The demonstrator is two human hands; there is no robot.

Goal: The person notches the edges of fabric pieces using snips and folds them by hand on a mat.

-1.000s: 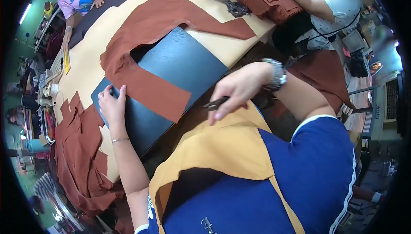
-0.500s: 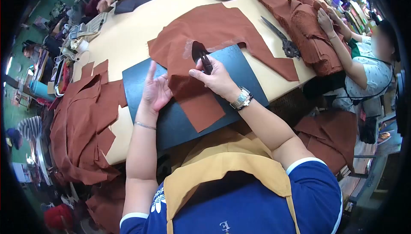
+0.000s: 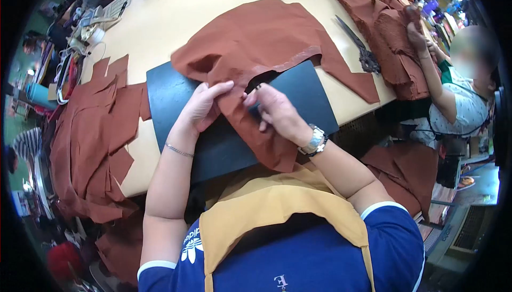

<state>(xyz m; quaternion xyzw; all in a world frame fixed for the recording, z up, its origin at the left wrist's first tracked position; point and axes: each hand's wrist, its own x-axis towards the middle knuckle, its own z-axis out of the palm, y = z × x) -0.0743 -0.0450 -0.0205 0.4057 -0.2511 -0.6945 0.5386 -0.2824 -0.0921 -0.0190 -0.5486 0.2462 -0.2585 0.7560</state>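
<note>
Head view, left fingers now pinching rust cloth, loose before, right fingers curled, hold unclear

The left hand pinches a large rust cloth piece between thumb and fingers, while the right hand, fingers curled, works close beside it at the cloth's curved edge; whatever those fingers hold is mostly hidden. The cloth lies partly over a dark board on a pale table. More rust pieces overlap at left. Large scissors lie near a rust bundle, which a co-worker's hand touches.
</note>
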